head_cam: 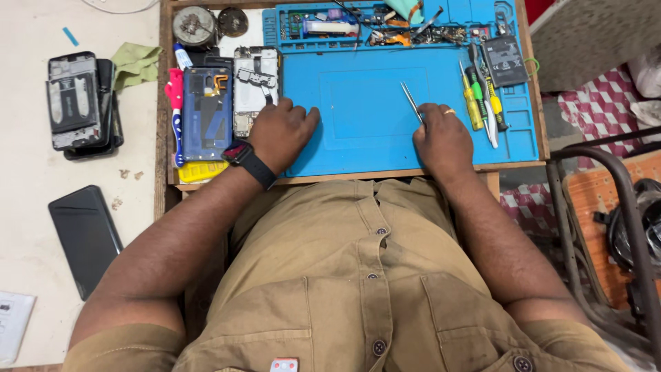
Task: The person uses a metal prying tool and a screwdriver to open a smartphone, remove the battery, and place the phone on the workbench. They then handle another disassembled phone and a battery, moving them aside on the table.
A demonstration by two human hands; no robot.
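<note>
one blue work mat (365, 117) covers most of the wooden table (164, 103). two opened phones lie side by side at the mat's left edge: a blue phone body (206, 114) and a pale phone frame (251, 86) showing its inner parts. at the mat's right edge lie about four screwdrivers (482, 103) with yellow and green handles, and just beyond them one dark flat battery (504, 60). one stack of dark phone parts (79, 100) and one black phone (84, 234) lie well apart on the pale surface at the left.

the left hand (279, 134), a black watch (249, 162) on its wrist, rests knuckles-up on the mat with its fingers loosely curled, touching the lower edge of the pale phone frame; it grips nothing that i can see. the right hand (444, 138) is curled closed around one pair of metal tweezers (412, 103), whose tips point up and to the left over the middle of the mat, and wears one gold ring (449, 111).
</note>
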